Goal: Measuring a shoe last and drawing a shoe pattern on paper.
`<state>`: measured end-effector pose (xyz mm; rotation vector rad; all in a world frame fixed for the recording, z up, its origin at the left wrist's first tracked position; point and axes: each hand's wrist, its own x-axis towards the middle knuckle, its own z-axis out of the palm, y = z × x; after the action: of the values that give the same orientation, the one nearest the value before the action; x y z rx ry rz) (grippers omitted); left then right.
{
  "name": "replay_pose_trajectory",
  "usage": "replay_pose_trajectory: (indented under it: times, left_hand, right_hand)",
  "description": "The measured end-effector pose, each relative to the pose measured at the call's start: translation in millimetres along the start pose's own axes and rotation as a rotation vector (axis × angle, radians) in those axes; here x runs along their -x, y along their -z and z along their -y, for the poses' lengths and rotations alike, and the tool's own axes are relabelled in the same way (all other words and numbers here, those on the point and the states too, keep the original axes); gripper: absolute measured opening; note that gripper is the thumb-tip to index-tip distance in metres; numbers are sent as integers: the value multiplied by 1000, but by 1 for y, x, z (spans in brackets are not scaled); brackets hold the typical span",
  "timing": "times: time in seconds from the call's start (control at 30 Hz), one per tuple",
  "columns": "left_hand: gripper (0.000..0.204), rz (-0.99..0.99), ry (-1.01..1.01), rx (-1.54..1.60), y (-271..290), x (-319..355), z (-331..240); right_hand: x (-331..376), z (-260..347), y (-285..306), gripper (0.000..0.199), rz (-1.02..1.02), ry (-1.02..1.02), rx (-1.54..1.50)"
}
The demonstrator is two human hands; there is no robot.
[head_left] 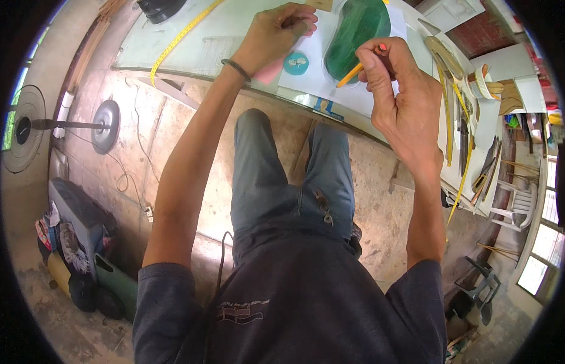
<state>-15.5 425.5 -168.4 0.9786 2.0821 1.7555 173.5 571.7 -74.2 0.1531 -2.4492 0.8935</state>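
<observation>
Green piece (355, 30): glossy, smooth, plastic-like sheen; white paper sheet (307, 82) under it, matt. Pencil (350, 74): yellow painted wood, orange rubber tip. Yellow measuring tape (179, 36): flexible, smooth. Tabletop (167, 45): pale, smooth, slight gloss. Wristband (236, 68): dark, matt. Floor (173, 127): polished stone-look slabs, blotchy. Fan (24, 130): metal wire guard. Trousers (282, 176): matt grey cloth
</observation>
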Motion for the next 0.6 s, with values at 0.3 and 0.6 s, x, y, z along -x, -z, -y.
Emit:
replay_pose_trajectory:
  times: [0.3, 0.6]
  left_hand:
    - [26, -67, -107, 11, -1, -2, 0]
    - [25, -79, -106, 88, -4, -1, 1]
  right_hand:
    - [-2, -12, -5, 16, -65, 12, 34]
    - [-1, -4, -4, 17, -26, -68, 35]
